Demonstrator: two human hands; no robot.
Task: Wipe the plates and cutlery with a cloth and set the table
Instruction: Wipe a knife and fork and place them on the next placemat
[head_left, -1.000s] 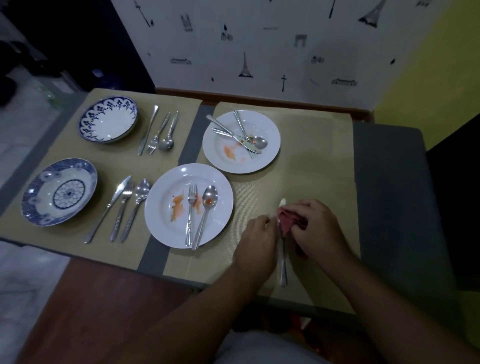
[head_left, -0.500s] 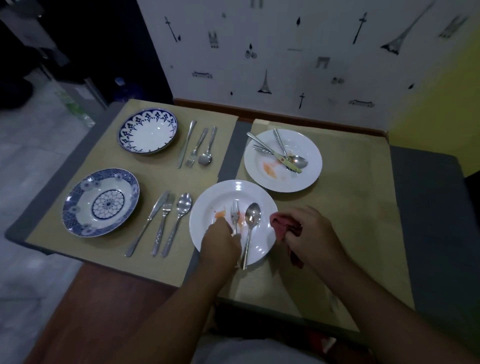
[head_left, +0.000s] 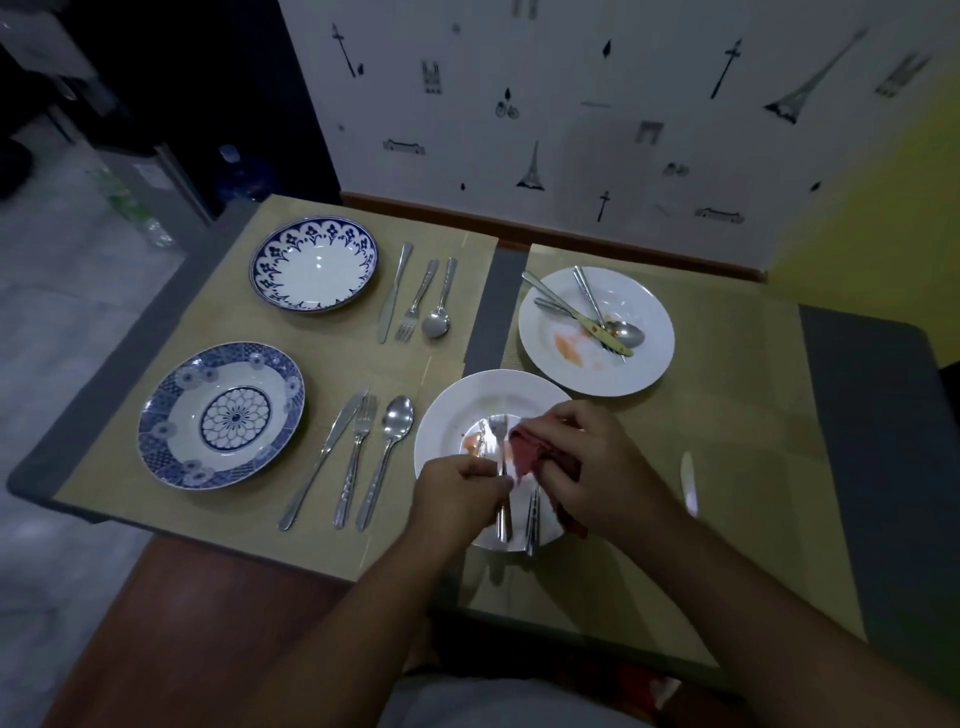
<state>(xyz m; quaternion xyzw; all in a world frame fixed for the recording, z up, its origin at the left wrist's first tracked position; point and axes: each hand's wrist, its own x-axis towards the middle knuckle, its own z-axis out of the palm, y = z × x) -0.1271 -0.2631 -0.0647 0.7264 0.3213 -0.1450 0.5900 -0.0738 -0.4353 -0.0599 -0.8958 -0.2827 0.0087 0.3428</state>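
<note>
A dim view looking down at a grey surface (head_left: 872, 415) covered by two tan mats, with a person's two forearms reaching in from the near edge.

The left hand (head_left: 457, 493) is curled in a closed grip around the handle of a fork (head_left: 500, 441). It holds the fork just above the near white plate (head_left: 457, 410), tines pointing away. The right hand (head_left: 587, 462) has its grip closed on a bunched red cloth (head_left: 524, 449), which is pressed against the right side of the fork's neck. A second handle (head_left: 532, 514) lies on the same plate, just right of the fork, its head hidden under the cloth. An orange smear (head_left: 472, 441) marks the plate beside the tines.

Beyond it and to the right, the far white plate (head_left: 652, 317) holds a crossed pile of dirty cutlery (head_left: 587, 317) and more orange smears. A lone knife (head_left: 688, 483) lies on the right mat (head_left: 727, 415), well right of the hands.

On the left mat (head_left: 332, 358) sit two blue-patterned plates, one near (head_left: 156, 431) and one far (head_left: 270, 270). To the right of each lie a knife, fork and spoon side by side: the near set (head_left: 356, 457) and the far set (head_left: 415, 301).
</note>
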